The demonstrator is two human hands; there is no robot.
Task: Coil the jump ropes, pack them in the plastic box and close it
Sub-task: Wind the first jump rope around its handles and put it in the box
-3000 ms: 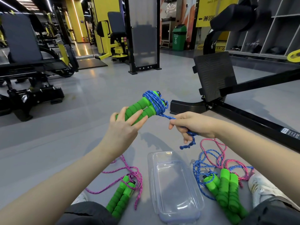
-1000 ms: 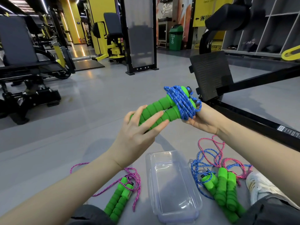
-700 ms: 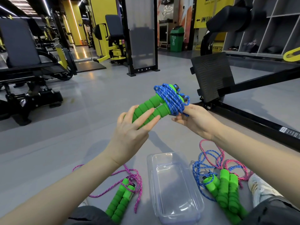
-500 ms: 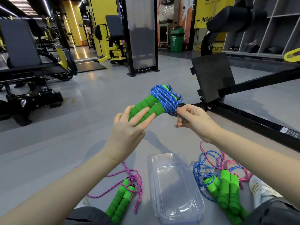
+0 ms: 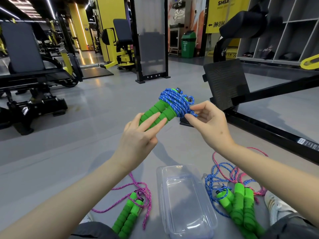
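Observation:
My left hand [image 5: 138, 137] grips the two green foam handles of a blue jump rope [image 5: 174, 102], held in the air above the floor. The blue cord is wound tightly round the handles' far ends. My right hand [image 5: 209, 123] pinches the loose end of that cord at the coil's lower right. Below, an open clear plastic box [image 5: 186, 200] lies on the grey floor between my knees. A pink rope with green handles [image 5: 131, 213] lies uncoiled left of the box. Right of it lie more green-handled ropes [image 5: 236, 207], blue and pink, tangled together.
A black gym machine frame with a ribbed footplate [image 5: 226, 85] runs across the right, close behind my hands. Weight benches [image 5: 29, 80] stand at the left, and a black post with a base [image 5: 151, 49] at centre back. My shoe [image 5: 276, 206] shows at the lower right.
The long loose tail of blue cord has been wound onto the handles. My right hand circled the coil and now pinches the short end at its lower right.

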